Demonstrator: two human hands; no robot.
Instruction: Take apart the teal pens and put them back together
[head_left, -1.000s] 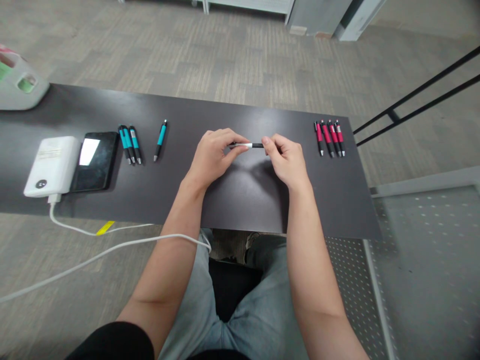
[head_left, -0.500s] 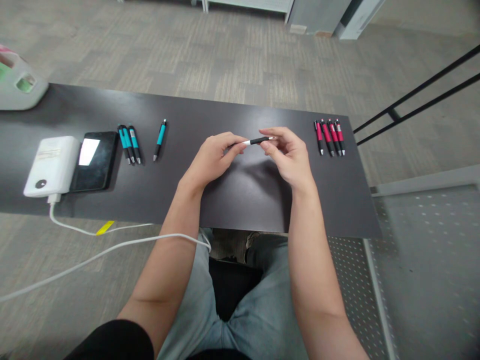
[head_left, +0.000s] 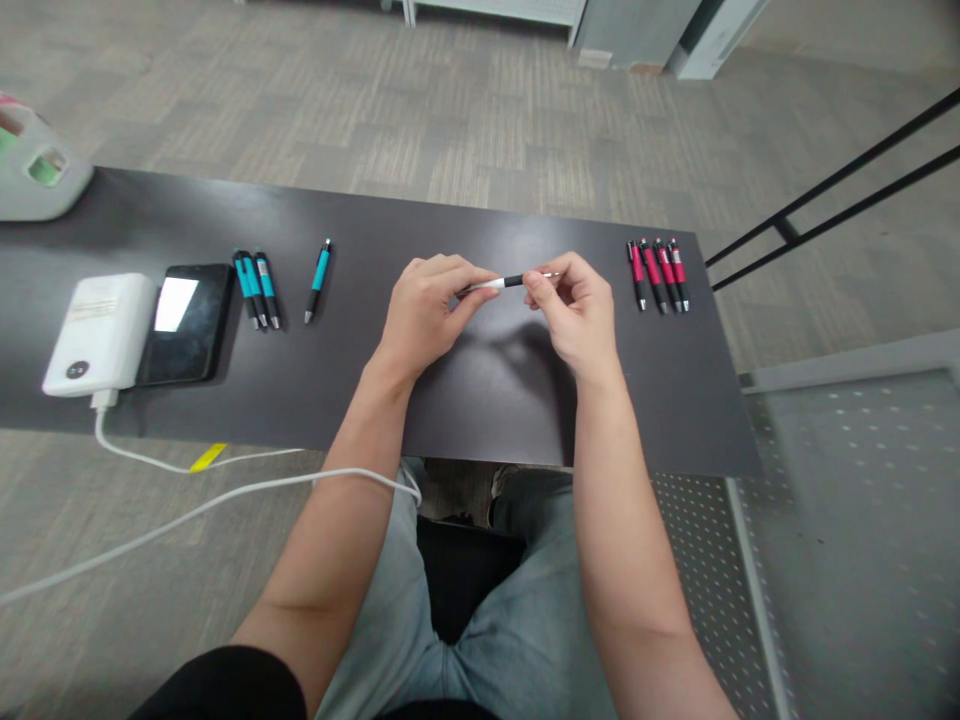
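Both my hands meet above the middle of the dark table [head_left: 480, 400]. My left hand [head_left: 424, 310] pinches one end of a thin pen part [head_left: 504, 282], white and black, and my right hand [head_left: 574, 310] pinches its other end. The part is held level between the fingertips, a little above the tabletop. Most of what each hand grips is hidden by the fingers.
Several red pens [head_left: 658, 275] lie in a row at the right end. A single teal pen [head_left: 318, 280] and a close group of teal pens [head_left: 256, 288] lie to the left. Further left are a black phone [head_left: 184, 322], a white power bank [head_left: 96, 335] with a cable [head_left: 225, 495], and a white container [head_left: 37, 170].
My right hand has closed back onto the pen part after its fingers loosened half a second ago. The part has tilted slightly. The pens on the table have not moved.
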